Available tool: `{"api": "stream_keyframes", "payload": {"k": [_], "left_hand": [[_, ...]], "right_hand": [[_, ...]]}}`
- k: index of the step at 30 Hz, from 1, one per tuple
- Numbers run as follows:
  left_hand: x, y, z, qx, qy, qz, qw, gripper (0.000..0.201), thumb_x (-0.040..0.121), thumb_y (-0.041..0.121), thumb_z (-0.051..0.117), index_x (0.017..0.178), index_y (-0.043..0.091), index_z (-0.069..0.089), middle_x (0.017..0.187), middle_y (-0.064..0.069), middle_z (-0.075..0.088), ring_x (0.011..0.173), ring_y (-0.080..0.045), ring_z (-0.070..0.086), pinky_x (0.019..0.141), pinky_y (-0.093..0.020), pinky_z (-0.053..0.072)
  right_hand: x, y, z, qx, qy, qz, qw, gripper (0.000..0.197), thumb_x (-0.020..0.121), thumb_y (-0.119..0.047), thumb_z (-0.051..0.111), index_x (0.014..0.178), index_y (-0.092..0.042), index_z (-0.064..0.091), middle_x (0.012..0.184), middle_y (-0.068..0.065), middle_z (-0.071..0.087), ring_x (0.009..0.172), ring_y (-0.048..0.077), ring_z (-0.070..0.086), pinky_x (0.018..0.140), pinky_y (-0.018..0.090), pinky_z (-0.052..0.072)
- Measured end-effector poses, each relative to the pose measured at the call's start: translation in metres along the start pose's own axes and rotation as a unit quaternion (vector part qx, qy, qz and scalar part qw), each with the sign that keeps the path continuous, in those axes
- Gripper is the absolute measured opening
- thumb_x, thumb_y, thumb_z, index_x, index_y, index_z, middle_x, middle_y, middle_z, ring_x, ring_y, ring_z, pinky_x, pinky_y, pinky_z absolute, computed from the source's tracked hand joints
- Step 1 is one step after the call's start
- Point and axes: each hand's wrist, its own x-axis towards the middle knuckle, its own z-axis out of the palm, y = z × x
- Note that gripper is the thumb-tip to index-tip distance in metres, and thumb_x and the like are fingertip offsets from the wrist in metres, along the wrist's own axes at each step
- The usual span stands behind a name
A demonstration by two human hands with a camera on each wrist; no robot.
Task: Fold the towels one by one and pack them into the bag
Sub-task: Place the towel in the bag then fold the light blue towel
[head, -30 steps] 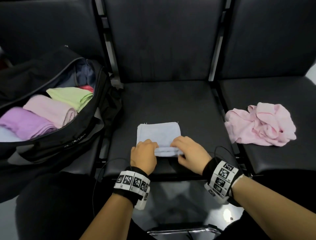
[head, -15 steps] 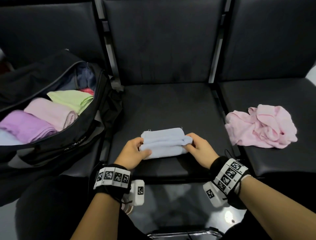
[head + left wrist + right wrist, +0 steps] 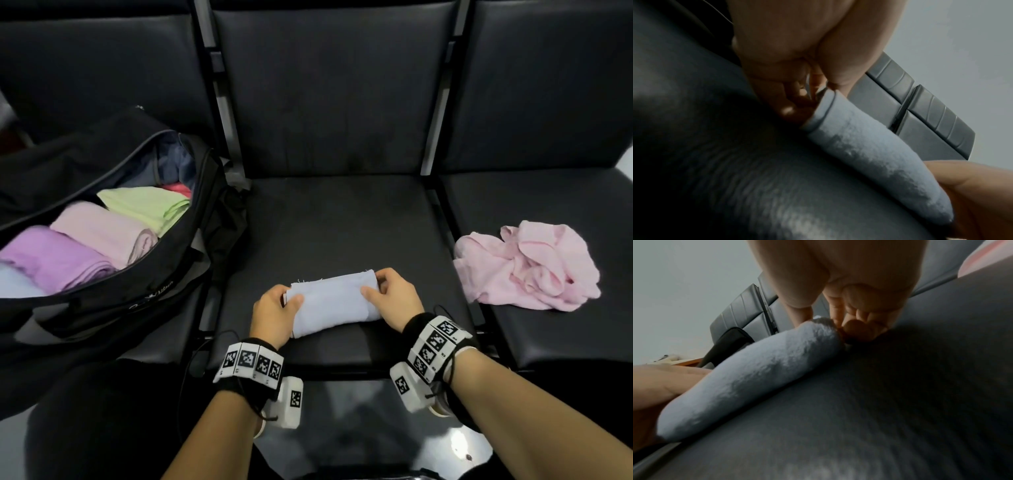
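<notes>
A folded pale-blue towel (image 3: 334, 303) lies as a thick roll on the middle black seat (image 3: 342, 222). My left hand (image 3: 277, 308) grips its left end, thumb on top and fingers curled under. My right hand (image 3: 390, 298) grips its right end the same way. The left wrist view shows the blue towel (image 3: 869, 157) as a rounded roll held at both ends, and so does the right wrist view of the towel (image 3: 748, 376). An open black bag (image 3: 113, 291) on the left seat holds folded purple, pink and green towels.
A crumpled pink towel (image 3: 527, 267) lies on the right seat. Metal frame bars (image 3: 440, 219) separate the seats. The seat backs rise behind. My dark-clad knees and a glossy floor are below the seat edge.
The blue towel went from a flat square being folded at its near edge to a thick roll. Both hands moved out to its two ends and now grip them.
</notes>
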Motion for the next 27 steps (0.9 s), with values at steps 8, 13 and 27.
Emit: {"api": "stream_keyframes", "payload": {"k": [8, 13, 27], "left_hand": [[0.003, -0.003, 0.0, 0.01, 0.018, -0.023, 1.0, 0.013, 0.087, 0.026, 0.07, 0.092, 0.02, 0.06, 0.085, -0.001, 0.065, 0.078, -0.018, 0.059, 0.063, -0.023, 0.043], [-0.005, 0.006, -0.012, 0.054, 0.033, -0.025, 0.998, 0.016, 0.085, 0.021, 0.068, 0.096, 0.026, 0.058, 0.096, 0.0, 0.063, 0.092, -0.023, 0.062, 0.082, -0.035, 0.052], [-0.028, 0.065, -0.044, 0.001, -0.185, 0.169, 0.968, 0.051, 0.069, 0.034, 0.078, 0.116, 0.037, 0.061, 0.104, 0.019, 0.07, 0.101, 0.001, 0.065, 0.091, -0.027, 0.051]], "right_hand": [[0.008, -0.004, -0.004, -0.028, -0.052, 0.021, 0.998, 0.024, 0.081, -0.034, 0.076, 0.077, -0.014, 0.063, 0.07, -0.006, 0.06, 0.068, 0.012, 0.055, 0.057, 0.023, 0.038], [-0.002, -0.021, -0.009, 0.099, -0.045, -0.02, 0.994, 0.014, 0.079, -0.021, 0.078, 0.082, -0.012, 0.067, 0.081, 0.001, 0.07, 0.076, 0.016, 0.064, 0.071, 0.033, 0.052], [-0.04, -0.133, -0.037, -0.079, -0.086, -0.297, 0.948, 0.033, 0.076, -0.032, 0.069, 0.104, -0.038, 0.053, 0.086, -0.015, 0.067, 0.08, 0.006, 0.065, 0.074, 0.038, 0.055]]}}
